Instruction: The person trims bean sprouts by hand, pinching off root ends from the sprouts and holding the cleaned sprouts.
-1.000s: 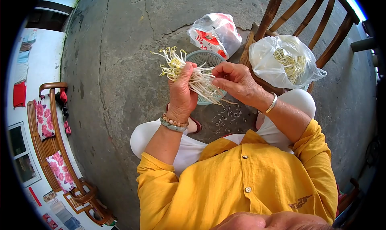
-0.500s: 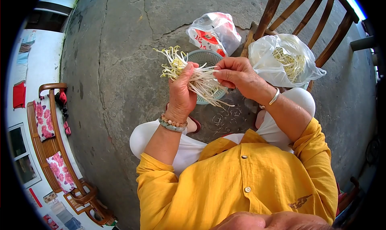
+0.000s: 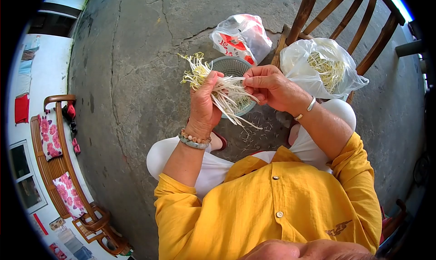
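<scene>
My left hand is wrapped round a bunch of bean sprouts, yellow heads to the upper left and white stems fanning out to the right. At the stem ends, my right hand pinches a bean sprout between thumb and forefinger. Under the bunch stands a round grey-green plastic basket, partly hidden by the sprouts and my hands. An open translucent bag with more sprouts inside sits to the right, on a wooden chair. Small broken root ends litter the floor below the basket.
A tied white and red plastic bag stands behind the basket. The wooden chair has a slatted back at the upper right. Along the left wall is a wooden bench with floral cushions. The concrete floor is cracked.
My right hand has shifted slightly, its lower fingers curling differently at the stem ends. The bunch in my left hand has turned a little, its heads moving slightly right.
</scene>
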Action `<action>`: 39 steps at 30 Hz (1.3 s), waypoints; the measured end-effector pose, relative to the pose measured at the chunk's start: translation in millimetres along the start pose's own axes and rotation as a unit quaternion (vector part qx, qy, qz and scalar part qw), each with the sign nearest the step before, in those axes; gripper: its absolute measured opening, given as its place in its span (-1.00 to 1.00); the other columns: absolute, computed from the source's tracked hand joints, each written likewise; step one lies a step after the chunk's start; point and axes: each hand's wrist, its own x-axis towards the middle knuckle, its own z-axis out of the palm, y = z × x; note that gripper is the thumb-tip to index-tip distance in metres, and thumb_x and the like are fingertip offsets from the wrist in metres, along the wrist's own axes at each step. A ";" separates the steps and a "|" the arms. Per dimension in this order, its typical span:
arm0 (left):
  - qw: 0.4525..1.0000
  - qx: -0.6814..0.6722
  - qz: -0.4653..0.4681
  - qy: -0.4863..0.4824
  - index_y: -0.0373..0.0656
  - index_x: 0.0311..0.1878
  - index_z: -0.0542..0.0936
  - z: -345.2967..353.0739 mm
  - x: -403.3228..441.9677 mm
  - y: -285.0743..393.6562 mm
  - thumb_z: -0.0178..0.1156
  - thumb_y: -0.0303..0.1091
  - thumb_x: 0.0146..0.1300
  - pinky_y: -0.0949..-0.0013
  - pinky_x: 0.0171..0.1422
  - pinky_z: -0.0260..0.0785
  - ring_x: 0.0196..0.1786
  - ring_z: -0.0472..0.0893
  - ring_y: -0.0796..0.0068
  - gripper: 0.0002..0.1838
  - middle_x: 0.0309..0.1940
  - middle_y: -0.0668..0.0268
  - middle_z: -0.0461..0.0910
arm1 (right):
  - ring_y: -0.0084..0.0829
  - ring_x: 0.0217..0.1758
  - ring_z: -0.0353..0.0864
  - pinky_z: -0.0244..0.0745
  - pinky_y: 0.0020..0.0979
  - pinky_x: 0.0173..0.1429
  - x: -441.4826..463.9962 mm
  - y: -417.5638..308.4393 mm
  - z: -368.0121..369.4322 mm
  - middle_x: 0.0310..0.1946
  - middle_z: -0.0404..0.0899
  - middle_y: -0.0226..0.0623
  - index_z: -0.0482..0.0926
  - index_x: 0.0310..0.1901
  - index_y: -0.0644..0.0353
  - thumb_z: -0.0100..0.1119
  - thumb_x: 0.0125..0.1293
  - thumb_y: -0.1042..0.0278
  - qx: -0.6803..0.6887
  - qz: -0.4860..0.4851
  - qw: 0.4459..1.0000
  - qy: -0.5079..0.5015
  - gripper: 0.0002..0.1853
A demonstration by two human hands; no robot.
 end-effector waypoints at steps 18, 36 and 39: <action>0.999 0.029 0.013 0.003 -0.15 -0.21 0.52 5.3 -3.6 2.9 0.12 -0.22 0.35 0.52 -0.35 0.43 -0.44 0.53 0.61 -0.81 -0.43 0.37 0.55 | -0.70 -0.69 0.29 0.12 -0.62 -0.63 -1.1 -3.0 6.1 -0.66 0.45 -0.45 0.57 -0.40 0.29 0.18 0.27 0.34 -0.176 0.020 0.984 0.010 -0.82; 0.998 -0.049 0.010 0.027 -0.17 -0.15 0.50 -6.0 4.8 -2.4 0.05 -0.25 0.38 0.49 -0.28 0.45 -0.39 0.53 0.59 -0.81 -0.40 0.35 0.54 | -0.65 -0.65 0.27 0.11 -0.63 -0.61 -16.1 -13.0 18.2 -0.59 0.46 -0.37 0.54 -0.32 0.29 -0.11 0.19 0.58 -0.046 -0.077 0.996 -0.009 -0.83; 0.996 -0.055 0.027 0.058 -0.17 -0.15 0.50 -1.2 4.2 -1.7 0.06 -0.25 0.39 0.50 -0.28 0.44 -0.38 0.52 0.60 -0.82 -0.39 0.37 0.53 | -0.66 -0.65 0.26 0.09 -0.63 -0.60 -23.1 -10.1 22.0 -0.59 0.44 -0.38 0.54 -0.31 0.30 -0.12 0.22 0.58 0.010 -0.037 0.996 -0.086 -0.82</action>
